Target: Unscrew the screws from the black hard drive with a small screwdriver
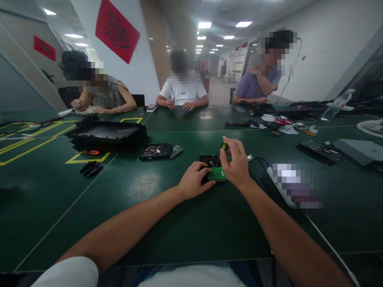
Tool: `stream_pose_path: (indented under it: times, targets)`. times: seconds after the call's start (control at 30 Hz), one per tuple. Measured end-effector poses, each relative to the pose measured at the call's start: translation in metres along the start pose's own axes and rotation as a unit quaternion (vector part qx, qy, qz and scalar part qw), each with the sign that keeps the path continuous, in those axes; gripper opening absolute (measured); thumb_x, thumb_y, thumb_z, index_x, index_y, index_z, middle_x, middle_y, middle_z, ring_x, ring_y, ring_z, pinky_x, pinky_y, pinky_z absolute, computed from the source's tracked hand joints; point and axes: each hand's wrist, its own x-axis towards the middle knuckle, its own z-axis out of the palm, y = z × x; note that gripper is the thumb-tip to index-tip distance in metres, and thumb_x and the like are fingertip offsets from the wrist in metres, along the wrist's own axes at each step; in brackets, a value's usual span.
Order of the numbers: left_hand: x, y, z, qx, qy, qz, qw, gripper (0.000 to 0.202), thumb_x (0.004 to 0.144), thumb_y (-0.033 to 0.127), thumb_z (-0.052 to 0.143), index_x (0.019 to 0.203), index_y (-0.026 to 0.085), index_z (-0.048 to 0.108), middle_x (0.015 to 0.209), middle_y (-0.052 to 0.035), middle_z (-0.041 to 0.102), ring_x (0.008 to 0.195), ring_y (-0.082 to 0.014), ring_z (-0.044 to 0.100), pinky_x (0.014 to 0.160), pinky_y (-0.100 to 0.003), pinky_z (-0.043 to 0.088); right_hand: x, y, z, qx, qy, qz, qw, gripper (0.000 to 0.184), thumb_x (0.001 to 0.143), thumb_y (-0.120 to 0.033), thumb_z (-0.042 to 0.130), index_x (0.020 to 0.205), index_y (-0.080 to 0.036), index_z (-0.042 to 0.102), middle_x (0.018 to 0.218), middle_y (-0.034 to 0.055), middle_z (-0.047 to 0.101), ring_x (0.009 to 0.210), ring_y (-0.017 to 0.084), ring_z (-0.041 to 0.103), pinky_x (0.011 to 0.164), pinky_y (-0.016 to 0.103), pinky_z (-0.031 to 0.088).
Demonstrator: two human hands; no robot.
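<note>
A hard drive with a green circuit board (pixel 218 173) facing up lies on the table in front of me. My left hand (pixel 194 180) grips its left side, fingers along the top and thumb at the near edge. Just beyond the board, the drive's black part (pixel 210 160) shows. My right hand (pixel 236 161) is closed around the yellow-and-black handle of a screwdriver (pixel 224 146), which stands upright over the drive. The tool's tip is too small to make out.
Left of the drive lie another hard drive (pixel 155 151), a loose circuit board (pixel 176 151), stacked black trays (pixel 104 133) and a black part (pixel 91 169). Rightward are a white power bank-like device (pixel 281 187), a cable and a hard drive (pixel 320 151). Three people sit across.
</note>
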Motion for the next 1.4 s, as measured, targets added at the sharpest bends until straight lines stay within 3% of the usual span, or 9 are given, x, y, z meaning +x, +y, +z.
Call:
stream_pose_path:
  times: [0.13,0.3,0.47,0.63,0.83,1.03,1.2,1.4]
  targets:
    - [-0.0004,0.0001,0.0005,0.003,0.001,0.001,1.000,0.046,0.090,0.050,0.072,0.126,0.022,0.068,0.127,-0.0139,0.061,0.123,-0.0329,0.057,0.104,-0.053,0.053,-0.0006,0.0000,0.0001,-0.001,0.007,0.019,1.000,0.040,0.098,-0.033,0.061,0.137,-0.026,0.058,0.122,0.0122,0.058,0.103,0.026,0.063,0.089,0.046,0.061]
    - [-0.0001,0.0013,-0.0006,0.001,0.000,0.000,1.000,0.044,0.091,0.049,0.072,0.126,0.023,0.068,0.127,-0.0139,0.061,0.123,-0.0328,0.057,0.104,-0.054,0.053,-0.0004,-0.0001,0.0002,0.003,-0.007,-0.004,1.000,0.045,0.102,-0.027,0.050,0.147,-0.026,0.051,0.130,0.0134,0.059,0.121,0.028,0.060,0.102,0.052,0.055]
    - [0.0000,0.0014,-0.0013,-0.007,0.001,-0.001,1.000,0.044,0.090,0.048,0.073,0.126,0.023,0.068,0.127,-0.0137,0.062,0.123,-0.0331,0.057,0.104,-0.054,0.053,-0.0011,0.0015,0.0001,0.004,-0.010,0.014,1.000,0.043,0.099,-0.033,0.058,0.142,-0.026,0.055,0.126,0.0128,0.061,0.113,0.028,0.063,0.096,0.050,0.058]
    - [-0.0007,0.0009,-0.0004,-0.004,0.005,-0.003,1.000,0.044,0.089,0.048,0.074,0.126,0.024,0.068,0.127,-0.0133,0.061,0.123,-0.0330,0.057,0.105,-0.054,0.054,-0.0001,0.0020,0.0002,0.017,-0.033,-0.004,0.999,0.046,0.102,-0.027,0.049,0.148,-0.026,0.048,0.137,0.0134,0.060,0.126,0.029,0.059,0.107,0.053,0.053]
    - [-0.0003,0.0015,-0.0009,0.003,-0.001,-0.001,1.000,0.044,0.090,0.048,0.073,0.125,0.022,0.068,0.126,-0.0139,0.062,0.123,-0.0332,0.057,0.105,-0.054,0.053,0.0003,-0.0002,-0.0005,-0.006,-0.031,0.011,0.999,0.045,0.099,-0.034,0.059,0.143,-0.026,0.055,0.120,0.0117,0.060,0.112,0.028,0.061,0.097,0.049,0.057]
    - [-0.0004,0.0000,-0.0002,0.004,0.002,0.000,1.000,0.045,0.090,0.049,0.072,0.126,0.022,0.067,0.127,-0.0141,0.061,0.123,-0.0330,0.057,0.104,-0.053,0.053,0.0007,0.0007,0.0008,0.024,-0.039,0.004,0.999,0.052,0.103,-0.027,0.045,0.155,-0.027,0.040,0.133,0.0127,0.057,0.122,0.027,0.059,0.107,0.052,0.052]
    - [-0.0008,0.0000,0.0001,0.007,0.002,0.004,1.000,0.045,0.091,0.050,0.072,0.125,0.021,0.067,0.127,-0.0147,0.061,0.122,-0.0331,0.057,0.104,-0.053,0.053,0.0000,0.0011,0.0004,0.013,-0.041,0.022,0.999,0.045,0.099,-0.037,0.060,0.142,-0.026,0.053,0.127,0.0127,0.060,0.116,0.029,0.060,0.097,0.049,0.057]
    - [-0.0008,0.0001,0.0001,0.001,0.001,0.004,1.000,0.045,0.091,0.050,0.071,0.126,0.021,0.067,0.126,-0.0144,0.061,0.122,-0.0327,0.057,0.103,-0.053,0.054,-0.0001,0.0016,0.0012,0.038,-0.056,0.008,0.998,0.052,0.105,-0.030,0.044,0.157,-0.027,0.039,0.140,0.0138,0.055,0.128,0.028,0.057,0.111,0.051,0.049]
